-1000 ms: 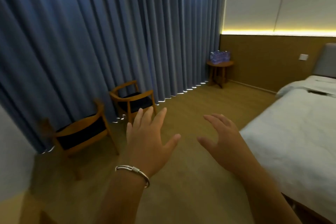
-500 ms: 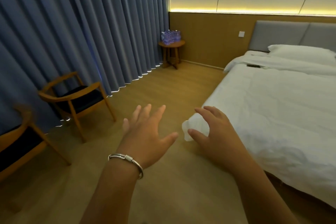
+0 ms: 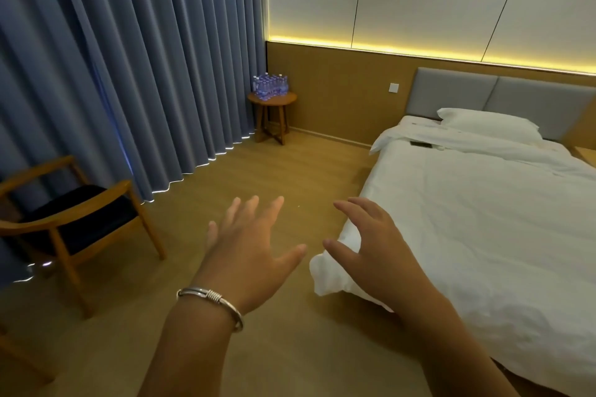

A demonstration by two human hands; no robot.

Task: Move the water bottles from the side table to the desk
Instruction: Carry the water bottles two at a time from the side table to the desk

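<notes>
Two bare forearms reached into the frame, with no sleeves visible on either. The left hand carried a thin silver-coloured bangle at the wrist, its band wound with a short coil of wire near the top. The right hand and its wrist wore no jewellery, and no rings showed on either hand's fingers.

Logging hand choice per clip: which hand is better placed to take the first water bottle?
Neither clearly. The left hand and right hand are both open, empty and level, far from the water bottles on the side table, which lies ahead-left, slightly favouring the left.
</notes>
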